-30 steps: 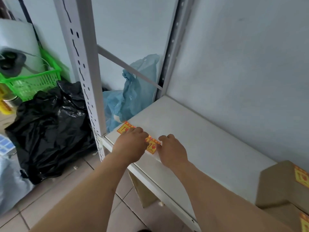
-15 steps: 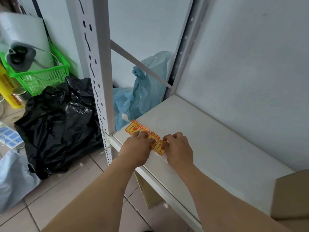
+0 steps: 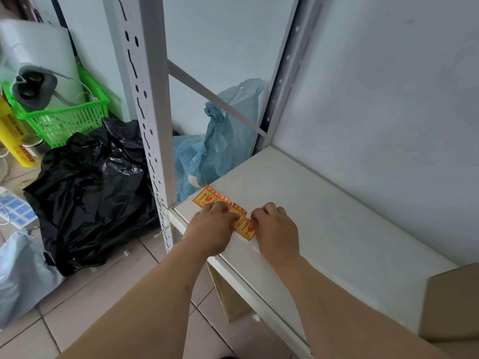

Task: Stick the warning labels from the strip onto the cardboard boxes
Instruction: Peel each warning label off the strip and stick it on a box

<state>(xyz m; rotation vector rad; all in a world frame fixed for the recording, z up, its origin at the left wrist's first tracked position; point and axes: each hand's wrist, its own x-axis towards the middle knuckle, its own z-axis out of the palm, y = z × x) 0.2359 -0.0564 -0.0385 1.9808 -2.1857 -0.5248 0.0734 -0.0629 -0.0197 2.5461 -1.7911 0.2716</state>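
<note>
A strip of yellow-and-red warning labels (image 3: 207,198) lies flat on the white shelf (image 3: 324,216), near its front left corner. My left hand (image 3: 211,230) presses down on the middle of the strip with its fingertips. My right hand (image 3: 278,229) pinches the near end label (image 3: 246,229) at its right edge. A plain cardboard box (image 3: 451,307) stands on the shelf at the far right, mostly cut off by the frame. No label shows on its visible faces.
White metal rack uprights (image 3: 147,112) frame the shelf, with a grey wall behind. On the tiled floor to the left sit a black rubbish bag (image 3: 93,187), a blue plastic bag (image 3: 217,143) and a green basket (image 3: 64,117). Another box (image 3: 233,299) stands under the shelf.
The view has swung left, so the labelled boxes at the right have left the frame. My right hand's fingers have closed on the end label, and more of the strip shows between my hands.
</note>
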